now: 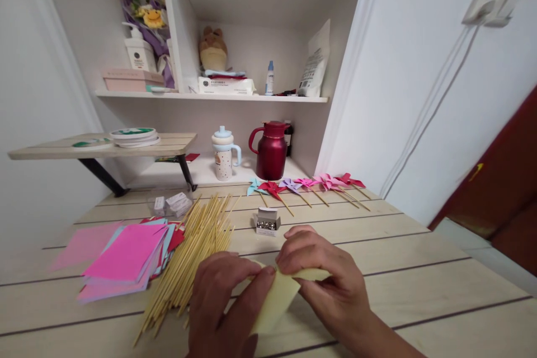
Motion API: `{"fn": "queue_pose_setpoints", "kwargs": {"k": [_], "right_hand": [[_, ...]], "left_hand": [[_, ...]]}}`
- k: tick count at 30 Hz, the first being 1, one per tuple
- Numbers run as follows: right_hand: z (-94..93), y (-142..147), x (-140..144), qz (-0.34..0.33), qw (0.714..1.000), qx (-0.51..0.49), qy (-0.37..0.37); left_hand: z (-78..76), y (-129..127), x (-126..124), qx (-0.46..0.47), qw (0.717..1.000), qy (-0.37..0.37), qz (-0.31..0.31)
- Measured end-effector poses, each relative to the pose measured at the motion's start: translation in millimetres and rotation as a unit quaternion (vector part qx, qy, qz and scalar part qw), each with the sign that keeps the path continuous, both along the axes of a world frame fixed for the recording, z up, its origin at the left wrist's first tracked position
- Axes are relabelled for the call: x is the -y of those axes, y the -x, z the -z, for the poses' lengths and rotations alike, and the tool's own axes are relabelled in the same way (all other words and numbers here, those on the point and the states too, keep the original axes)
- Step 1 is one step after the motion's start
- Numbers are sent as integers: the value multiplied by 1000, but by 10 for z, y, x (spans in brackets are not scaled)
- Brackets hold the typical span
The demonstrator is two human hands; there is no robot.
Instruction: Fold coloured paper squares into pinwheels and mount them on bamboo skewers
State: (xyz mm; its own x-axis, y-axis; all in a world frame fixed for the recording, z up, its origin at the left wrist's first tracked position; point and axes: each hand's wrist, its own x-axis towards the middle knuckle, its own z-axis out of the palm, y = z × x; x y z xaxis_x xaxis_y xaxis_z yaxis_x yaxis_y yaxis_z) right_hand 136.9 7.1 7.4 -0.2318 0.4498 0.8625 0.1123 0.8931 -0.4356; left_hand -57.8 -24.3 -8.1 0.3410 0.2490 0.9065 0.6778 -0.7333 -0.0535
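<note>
My left hand point(224, 305) and my right hand point(325, 277) both pinch a pale yellow square of paper point(277, 299) low over the wooden table point(419, 268); the sheet is partly folded between the fingers. Just left of my left hand lies a heap of thin bamboo sticks point(195, 251). A small open box of metal pins point(267, 221) stands right behind my hands. Further back, a row of finished paper pinwheels point(306, 184) on sticks lies on the table.
A stack of pink and coloured paper squares point(126, 257) lies at the left, clear small boxes point(170, 204) behind it. A red jug point(272, 150) and a lidded cup point(224, 154) stand at the back under shelves. A raised wooden shelf point(104, 146) holds tape rolls.
</note>
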Motion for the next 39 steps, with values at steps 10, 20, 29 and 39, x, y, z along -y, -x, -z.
{"fn": "queue_pose_setpoints", "kwargs": {"k": [10,20,29,39], "right_hand": [[18,-1,15,37,999,22,-30],[88,48,8,63,998,-15,21],[117,55,-55,35,975,-71,208],[106,50,-53,30,986,-44,160]], "left_hand": [[-33,-14,-54,6,1000,24,10],[26,-102,-90,79,989,121,11],[-45,-210,-129,188,961,197,40],[17,-161,-112,162,969,185,7]]}}
